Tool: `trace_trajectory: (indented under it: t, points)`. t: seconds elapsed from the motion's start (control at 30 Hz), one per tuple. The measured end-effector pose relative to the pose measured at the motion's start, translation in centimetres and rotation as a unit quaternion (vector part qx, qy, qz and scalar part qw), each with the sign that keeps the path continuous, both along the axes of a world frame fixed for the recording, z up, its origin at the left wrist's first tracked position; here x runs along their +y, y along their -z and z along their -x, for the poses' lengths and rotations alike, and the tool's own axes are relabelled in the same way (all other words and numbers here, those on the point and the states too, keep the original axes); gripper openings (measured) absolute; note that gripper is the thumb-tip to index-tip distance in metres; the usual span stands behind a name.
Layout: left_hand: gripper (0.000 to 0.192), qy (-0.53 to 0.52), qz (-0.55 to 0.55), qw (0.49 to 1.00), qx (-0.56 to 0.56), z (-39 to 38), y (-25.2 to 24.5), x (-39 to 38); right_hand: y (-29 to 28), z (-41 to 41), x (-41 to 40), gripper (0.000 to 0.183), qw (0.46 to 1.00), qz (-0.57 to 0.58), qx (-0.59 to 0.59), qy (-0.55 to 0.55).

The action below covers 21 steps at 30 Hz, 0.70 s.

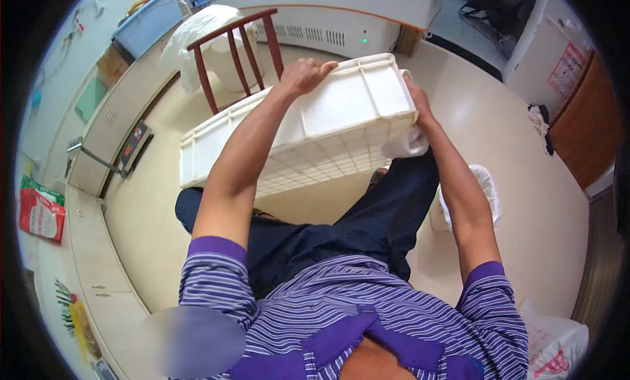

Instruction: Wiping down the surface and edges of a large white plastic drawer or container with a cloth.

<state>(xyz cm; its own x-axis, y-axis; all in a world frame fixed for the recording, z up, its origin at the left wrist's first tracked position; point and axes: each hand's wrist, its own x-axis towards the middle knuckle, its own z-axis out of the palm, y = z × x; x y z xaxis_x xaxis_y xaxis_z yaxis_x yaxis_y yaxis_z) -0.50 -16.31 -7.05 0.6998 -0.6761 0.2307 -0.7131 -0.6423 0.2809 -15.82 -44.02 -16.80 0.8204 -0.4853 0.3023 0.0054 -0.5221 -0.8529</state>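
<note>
A white plastic crate [344, 102] is tipped on its side in front of me, its ribbed wall upward and its gridded bottom towards me. My left hand [306, 77] grips the crate's far upper edge, thumb pointing right. At the right end of the crate, my right hand [417, 98] presses a white cloth [411, 142] against the end wall; part of the cloth hangs below the hand. The right fingers are partly hidden behind the crate's corner. The crate's lower left corner meets my left knee [189, 205]. Its inside faces away and is hidden.
Behind the crate stand a dark red wooden chair [236, 50], a bag-covered white bucket [229, 60] and a white freezer [315, 30]. A lined waste bin [485, 193] stands by my right arm. Cabinets [98, 267] line the left; a plastic bag [558, 348] lies lower right.
</note>
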Motion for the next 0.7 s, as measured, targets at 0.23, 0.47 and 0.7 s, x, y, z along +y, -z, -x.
trace_trajectory:
  t: [0.23, 0.47, 0.7]
  points:
    - [0.084, 0.014, -0.042, 0.997, 0.067, -2.6, 2.1, -2.8, 1.7, -1.0, -1.9, 0.057, 0.998, -0.003, 0.062, 0.001]
    - [0.082, 0.045, -0.086, 0.994, 0.042, -4.0, 6.0, -6.8, 6.1, -2.1, -4.8, 0.052, 0.954, -0.265, 0.137, -0.014]
    - [0.081, 0.072, -0.107, 0.987, 0.092, -5.2, 7.7, -5.5, 5.8, -2.9, -2.8, 0.040, 0.914, -0.337, 0.187, -0.129]
